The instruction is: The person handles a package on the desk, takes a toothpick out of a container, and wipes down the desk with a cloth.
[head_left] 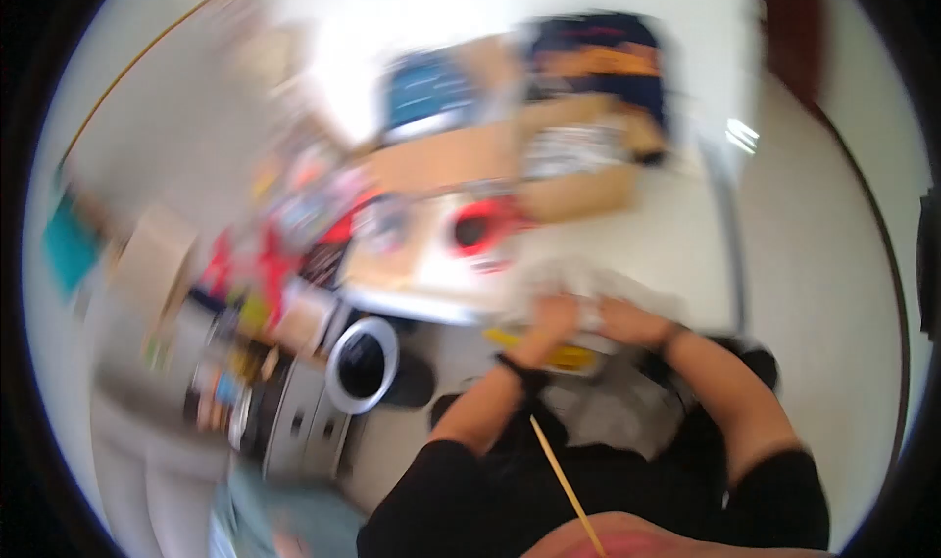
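Note:
My left hand (556, 311) and my right hand (625, 319) are close together at the table's near edge. Motion smears the fingers of both, so their grip does not show. Around them is a pale, greyish blur that I cannot make out. Just below, between my forearms, lies a yellow patch on a whitish thing (572, 358). Beyond the hands, to the left, is a round red thing with a dark centre (472, 231). A thin pale stick (561, 475) juts up from the bottom of the view, in front of my dark shirt.
An open cardboard box (578, 197) with greyish contents stands on the white table (676, 235). Behind it are a dark bag with an orange band (598, 63) and a blue package (427, 90). A white-rimmed bin (336, 377) stands beside a drawer cabinet (306, 419) on the left.

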